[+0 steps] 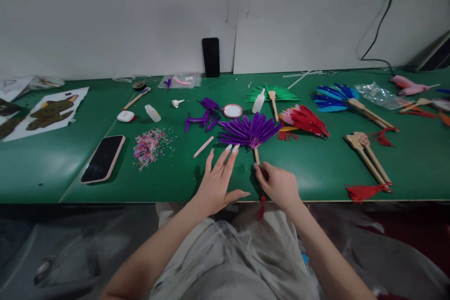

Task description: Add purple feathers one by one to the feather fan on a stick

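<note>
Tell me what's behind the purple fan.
Behind the purple fan are loose feathers, a red-rimmed disc, a bottle and the green fan. Whatever its spread covers cannot be seen.

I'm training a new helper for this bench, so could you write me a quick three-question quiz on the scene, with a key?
1. Which hand holds the purple fan by its handle?
A left
B right
C both

2. True or false: the black phone stands on end by the wall.

3. Fill in the colour: the tassel below the handle is ____.

Key:
1. B, the right hand
2. True
3. Red
</note>
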Tool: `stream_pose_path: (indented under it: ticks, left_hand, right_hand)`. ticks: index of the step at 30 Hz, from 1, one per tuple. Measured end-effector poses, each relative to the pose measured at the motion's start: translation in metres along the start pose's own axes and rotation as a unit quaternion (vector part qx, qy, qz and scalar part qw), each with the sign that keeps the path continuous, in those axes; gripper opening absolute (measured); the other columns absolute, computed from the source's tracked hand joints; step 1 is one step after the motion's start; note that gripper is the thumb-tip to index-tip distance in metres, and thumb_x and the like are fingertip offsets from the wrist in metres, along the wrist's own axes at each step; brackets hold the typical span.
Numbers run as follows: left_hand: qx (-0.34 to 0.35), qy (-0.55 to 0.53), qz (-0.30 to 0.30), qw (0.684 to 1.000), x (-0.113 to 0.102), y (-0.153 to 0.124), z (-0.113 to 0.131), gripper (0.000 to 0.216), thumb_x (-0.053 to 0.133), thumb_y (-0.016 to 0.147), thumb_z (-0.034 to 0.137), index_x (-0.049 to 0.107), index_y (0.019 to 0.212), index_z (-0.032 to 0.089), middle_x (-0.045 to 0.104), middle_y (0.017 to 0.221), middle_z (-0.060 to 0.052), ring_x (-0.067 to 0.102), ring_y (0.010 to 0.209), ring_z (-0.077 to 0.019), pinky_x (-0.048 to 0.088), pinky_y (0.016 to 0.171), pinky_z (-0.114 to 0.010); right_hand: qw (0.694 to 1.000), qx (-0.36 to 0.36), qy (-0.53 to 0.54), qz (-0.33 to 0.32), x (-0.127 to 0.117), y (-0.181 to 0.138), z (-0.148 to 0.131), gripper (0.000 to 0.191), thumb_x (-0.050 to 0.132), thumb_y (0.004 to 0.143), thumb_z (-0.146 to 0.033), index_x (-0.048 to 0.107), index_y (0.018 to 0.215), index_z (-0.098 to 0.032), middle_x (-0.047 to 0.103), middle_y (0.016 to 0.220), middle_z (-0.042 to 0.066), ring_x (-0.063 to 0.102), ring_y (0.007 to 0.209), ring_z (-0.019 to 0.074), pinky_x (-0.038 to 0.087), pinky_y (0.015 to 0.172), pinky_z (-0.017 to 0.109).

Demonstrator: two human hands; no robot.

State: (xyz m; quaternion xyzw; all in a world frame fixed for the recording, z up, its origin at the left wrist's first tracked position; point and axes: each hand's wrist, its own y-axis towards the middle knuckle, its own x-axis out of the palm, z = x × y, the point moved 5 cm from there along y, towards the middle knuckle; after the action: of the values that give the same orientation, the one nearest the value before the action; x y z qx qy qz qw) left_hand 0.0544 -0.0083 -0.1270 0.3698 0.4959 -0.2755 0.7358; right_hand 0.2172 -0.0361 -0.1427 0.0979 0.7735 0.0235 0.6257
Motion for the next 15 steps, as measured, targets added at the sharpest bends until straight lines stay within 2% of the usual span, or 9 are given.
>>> stream_pose_path:
  ticks: [3, 8, 11, 15]
  left_hand:
    - [0.027, 0.002, -0.043, 0.999, 0.0045, 0.0002, 0.0023, 0.09, 0.027, 0.09, 0.065, -0.014, 0.149, 0.011, 0.035, 0.15, -0.019, 0.026, 0.142, -0.0273, 0.013, 0.115, -0.049]
    - [0.01, 0.003, -0.009, 1.0, 0.001, -0.0004, 0.0008, 0.093, 0.025, 0.089, 0.067, -0.016, 0.149, 0.009, 0.031, 0.152, -0.018, 0.02, 0.144, -0.0284, 0.008, 0.115, -0.05]
    - [0.02, 0.018, -0.031, 0.999, 0.0018, -0.0019, 0.0034, 0.087, 0.025, 0.092, 0.063, -0.014, 0.149, 0.01, 0.035, 0.151, -0.017, 0.026, 0.142, -0.0269, 0.009, 0.115, -0.049]
    - [0.041, 0.025, -0.028, 0.998, 0.0013, -0.0026, 0.0088, 0.09, 0.025, 0.09, 0.065, -0.011, 0.15, 0.007, 0.032, 0.152, -0.018, 0.022, 0.144, -0.0286, 0.006, 0.116, -0.051]
  right_hand:
    - [1.0, 0.005, -0.002, 0.002, -0.0007, 0.0, 0.0001, 0.038, 0.039, 0.094, -0.038, 0.056, 0.066, -0.019, 0.063, 0.055, 0.003, 0.057, 0.047, 0.0137, 0.018, 0.048, 0.025]
    - [1.0, 0.004, -0.001, 0.002, -0.0004, 0.0005, 0.0005, 0.038, 0.039, 0.094, -0.038, 0.057, 0.067, -0.019, 0.063, 0.055, 0.002, 0.057, 0.047, 0.0132, 0.018, 0.048, 0.025]
    - [1.0, 0.009, -0.001, 0.004, 0.0003, 0.0004, 0.0015, 0.037, 0.041, 0.094, -0.038, 0.057, 0.066, -0.019, 0.064, 0.055, 0.002, 0.056, 0.046, 0.0129, 0.017, 0.048, 0.025]
    - [1.0, 0.009, 0.004, 0.003, 0.0007, 0.0002, 0.0017, 0.037, 0.041, 0.094, -0.038, 0.057, 0.067, -0.019, 0.064, 0.056, 0.002, 0.056, 0.047, 0.0124, 0.019, 0.048, 0.025]
